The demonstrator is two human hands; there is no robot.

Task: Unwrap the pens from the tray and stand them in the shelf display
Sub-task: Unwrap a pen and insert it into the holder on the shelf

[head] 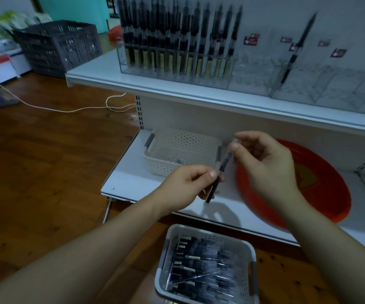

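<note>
Holding one dark pen (217,176) at mid-frame, the left hand (188,185) pinches its lower barrel between thumb and curled fingers, while the right hand (265,163) pinches the clear wrapper at the upper end, thumb against forefinger. Left to right: a dark crate (61,44) at upper left; a white perforated basket (183,150) on the lower shelf (131,178); a grey tray (208,264) of wrapped pens at bottom centre — too blurred to count; one red disc (322,183) at right. Above, the clear display (177,69) holds roughly a dozen upright pens, and one lone pen (297,47) leans in the adjoining clear compartment. Risks, as judged: the thin film may tear short and cling, or the pen may slip from the light pinch and fall — either back into the tray or onto the floor.
</note>
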